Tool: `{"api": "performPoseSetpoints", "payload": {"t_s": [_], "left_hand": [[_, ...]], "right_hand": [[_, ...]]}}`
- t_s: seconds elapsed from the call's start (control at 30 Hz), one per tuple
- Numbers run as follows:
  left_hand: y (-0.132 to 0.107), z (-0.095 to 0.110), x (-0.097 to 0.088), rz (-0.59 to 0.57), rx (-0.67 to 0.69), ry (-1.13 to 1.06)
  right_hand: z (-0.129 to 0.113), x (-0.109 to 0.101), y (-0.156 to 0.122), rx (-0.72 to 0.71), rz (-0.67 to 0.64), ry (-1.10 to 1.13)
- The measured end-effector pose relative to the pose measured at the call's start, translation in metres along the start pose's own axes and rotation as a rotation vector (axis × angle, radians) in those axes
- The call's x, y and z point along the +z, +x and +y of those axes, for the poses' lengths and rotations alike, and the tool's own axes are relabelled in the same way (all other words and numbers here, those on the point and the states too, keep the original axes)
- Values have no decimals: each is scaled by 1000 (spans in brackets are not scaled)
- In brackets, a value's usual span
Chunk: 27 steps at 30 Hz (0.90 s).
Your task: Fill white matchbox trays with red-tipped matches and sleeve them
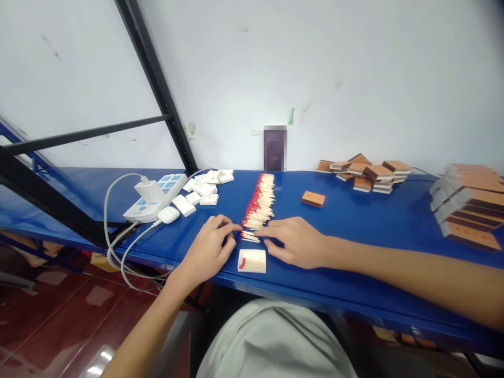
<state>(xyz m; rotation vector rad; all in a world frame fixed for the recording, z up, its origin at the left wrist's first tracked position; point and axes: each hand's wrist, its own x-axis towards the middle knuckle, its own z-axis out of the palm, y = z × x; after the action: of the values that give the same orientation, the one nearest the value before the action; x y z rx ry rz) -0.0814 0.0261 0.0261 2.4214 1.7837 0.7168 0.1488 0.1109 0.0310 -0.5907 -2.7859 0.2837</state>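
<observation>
A long row of red-tipped matches (260, 207) lies on the blue table (354, 220). At its near end a small bunch of matches (249, 236) sits between my two hands. My left hand (210, 249) has its fingers curled, with the fingertips pinching the bunch's left end. My right hand (293, 240) rests palm down, its fingers reaching the bunch's right end. Just in front of both hands lies an open white matchbox tray (252, 261) filled with matches.
Empty white trays (205, 188) lie at the back left beside a white power strip (155, 200) with a charger and cables. A single brown matchbox sleeve (313, 199) lies mid-table. Piles of brown sleeves (366, 172) and stacked boxes (468, 207) stand at right.
</observation>
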Motion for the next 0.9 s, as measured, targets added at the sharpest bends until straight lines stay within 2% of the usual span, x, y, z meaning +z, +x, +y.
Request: {"api": "performPoseSetpoints", "payload": {"t_s": [0.5, 0.9], "left_hand": [[1, 0, -1, -15, 16, -27], [1, 0, -1, -17, 18, -26]], "right_hand": [[0, 1, 0, -22, 29, 7], [-2, -2, 0, -32, 2, 24]]}}
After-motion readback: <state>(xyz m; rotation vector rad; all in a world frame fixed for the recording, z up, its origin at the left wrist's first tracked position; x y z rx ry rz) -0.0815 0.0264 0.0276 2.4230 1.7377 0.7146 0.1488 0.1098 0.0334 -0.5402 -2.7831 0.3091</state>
